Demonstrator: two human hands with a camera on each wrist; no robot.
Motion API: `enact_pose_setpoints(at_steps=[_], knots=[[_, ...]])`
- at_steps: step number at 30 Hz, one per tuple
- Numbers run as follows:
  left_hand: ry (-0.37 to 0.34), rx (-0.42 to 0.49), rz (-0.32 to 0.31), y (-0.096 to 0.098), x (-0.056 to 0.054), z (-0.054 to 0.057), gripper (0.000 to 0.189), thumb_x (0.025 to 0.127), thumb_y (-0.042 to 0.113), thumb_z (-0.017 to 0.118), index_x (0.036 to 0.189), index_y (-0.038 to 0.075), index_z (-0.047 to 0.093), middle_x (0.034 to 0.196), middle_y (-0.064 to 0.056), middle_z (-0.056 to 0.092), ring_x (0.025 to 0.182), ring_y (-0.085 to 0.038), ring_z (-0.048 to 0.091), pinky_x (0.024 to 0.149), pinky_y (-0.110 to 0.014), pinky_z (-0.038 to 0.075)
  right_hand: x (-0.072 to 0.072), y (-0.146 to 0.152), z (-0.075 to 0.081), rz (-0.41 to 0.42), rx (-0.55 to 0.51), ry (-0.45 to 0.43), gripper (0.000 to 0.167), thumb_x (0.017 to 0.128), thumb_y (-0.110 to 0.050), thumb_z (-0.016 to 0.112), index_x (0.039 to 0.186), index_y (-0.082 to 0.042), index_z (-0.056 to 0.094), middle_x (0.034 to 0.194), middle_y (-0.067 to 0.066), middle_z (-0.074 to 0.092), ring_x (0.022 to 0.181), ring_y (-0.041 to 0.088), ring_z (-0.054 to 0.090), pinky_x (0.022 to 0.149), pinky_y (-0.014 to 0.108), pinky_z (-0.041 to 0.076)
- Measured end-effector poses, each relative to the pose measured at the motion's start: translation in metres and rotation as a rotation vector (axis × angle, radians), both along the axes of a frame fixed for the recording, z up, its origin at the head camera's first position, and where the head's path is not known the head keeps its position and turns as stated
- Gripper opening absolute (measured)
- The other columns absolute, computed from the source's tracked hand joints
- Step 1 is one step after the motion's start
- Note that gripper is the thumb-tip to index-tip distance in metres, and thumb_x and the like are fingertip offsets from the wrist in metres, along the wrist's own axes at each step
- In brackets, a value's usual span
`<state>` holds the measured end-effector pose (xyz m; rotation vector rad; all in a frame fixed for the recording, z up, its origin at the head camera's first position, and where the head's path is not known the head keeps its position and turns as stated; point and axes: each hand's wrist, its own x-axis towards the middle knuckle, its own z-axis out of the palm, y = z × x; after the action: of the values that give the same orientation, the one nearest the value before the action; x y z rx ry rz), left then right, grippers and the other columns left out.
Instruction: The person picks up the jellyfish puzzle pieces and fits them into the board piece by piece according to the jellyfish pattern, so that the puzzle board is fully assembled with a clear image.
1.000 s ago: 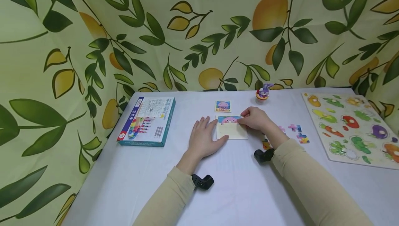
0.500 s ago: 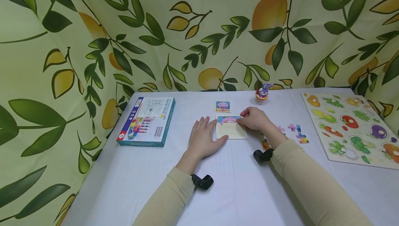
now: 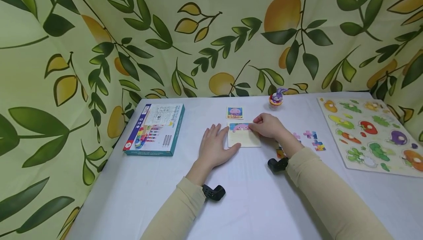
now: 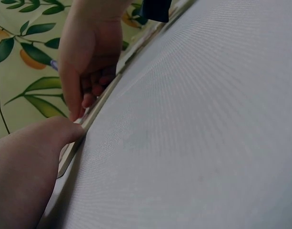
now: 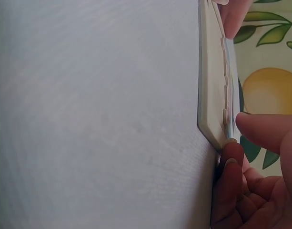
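A jigsaw puzzle board (image 3: 243, 141) lies flat on the table, with pink-and-blue pieces (image 3: 238, 126) along its far row and bare pale wood nearer me. My left hand (image 3: 214, 146) rests at the board's left side, fingers extended; its thumb touches the near left corner. At the far right corner my right hand (image 3: 268, 125) pinches a jigsaw piece against the board. Its fingertips largely cover that piece in the head view. The right wrist view shows the thumb (image 5: 260, 128) above the board's edge and the index finger against its side, other fingers curled.
Loose jigsaw pieces (image 3: 310, 135) lie right of the board, some partly behind the right forearm. A small octopus picture card (image 3: 235, 113) sits beyond it. Around stand a boxed toy (image 3: 153, 129), a purple rabbit figurine (image 3: 276, 98) and a vegetable peg board (image 3: 370, 133).
Both hands keep nearly the same pose at the board. The head view has shifted slightly, so everything appears a little further left.
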<state>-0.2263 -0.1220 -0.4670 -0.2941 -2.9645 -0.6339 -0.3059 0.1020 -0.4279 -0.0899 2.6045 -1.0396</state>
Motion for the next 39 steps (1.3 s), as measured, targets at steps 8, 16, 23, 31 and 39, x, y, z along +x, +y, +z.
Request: enact_pose_setpoints(at_steps=[8, 16, 23, 31, 39], knots=[[0.013, -0.004, -0.005, -0.001, -0.001, 0.001, 0.080, 0.091, 0.069, 0.055, 0.152, 0.017, 0.051, 0.161, -0.012, 0.038, 0.154, -0.031, 0.022, 0.126, -0.046, 0.009, 0.000, 0.000, 0.002, 0.013, 0.009, 0.019, 0.041, 0.099, -0.037, 0.065, 0.118, -0.002, 0.057, 0.099, 0.013, 0.061, 0.089, 0.026, 0.056, 0.073, 0.031, 0.049], [0.009, 0.008, -0.004, 0.002, 0.000, -0.003, 0.080, 0.091, 0.069, 0.056, 0.151, 0.017, 0.052, 0.161, -0.012, 0.039, 0.154, -0.031, 0.023, 0.126, -0.047, 0.011, 0.002, 0.010, 0.002, 0.006, -0.033, 0.000, 0.042, 0.100, -0.037, 0.064, 0.121, -0.001, 0.059, 0.097, 0.012, 0.062, 0.082, 0.023, 0.058, 0.070, 0.030, 0.050], [0.011, 0.004, 0.000, 0.001, 0.000, -0.002, 0.080, 0.090, 0.070, 0.055, 0.151, 0.018, 0.052, 0.162, -0.012, 0.038, 0.154, -0.030, 0.022, 0.126, -0.047, 0.010, 0.006, 0.022, 0.003, -0.010, -0.103, 0.031, 0.041, 0.100, -0.035, 0.065, 0.123, -0.002, 0.059, 0.100, 0.012, 0.065, 0.082, 0.023, 0.061, 0.069, 0.030, 0.051], [0.012, 0.005, -0.005, 0.000, 0.000, -0.002, 0.081, 0.091, 0.070, 0.055, 0.152, 0.018, 0.051, 0.162, -0.012, 0.038, 0.154, -0.031, 0.022, 0.126, -0.046, 0.010, 0.015, 0.039, 0.014, -0.018, -0.086, 0.009, 0.039, 0.100, -0.037, 0.063, 0.125, -0.007, 0.057, 0.092, 0.012, 0.063, 0.073, 0.025, 0.054, 0.053, 0.031, 0.044], [0.027, 0.008, -0.010, 0.000, 0.000, -0.002, 0.079, 0.091, 0.068, 0.057, 0.151, 0.017, 0.052, 0.161, -0.012, 0.039, 0.153, -0.032, 0.024, 0.125, -0.047, 0.012, 0.028, 0.053, 0.019, 0.017, -0.059, 0.058, 0.035, 0.101, -0.033, 0.063, 0.121, -0.004, 0.060, 0.104, 0.014, 0.059, 0.070, 0.024, 0.054, 0.057, 0.032, 0.048]])
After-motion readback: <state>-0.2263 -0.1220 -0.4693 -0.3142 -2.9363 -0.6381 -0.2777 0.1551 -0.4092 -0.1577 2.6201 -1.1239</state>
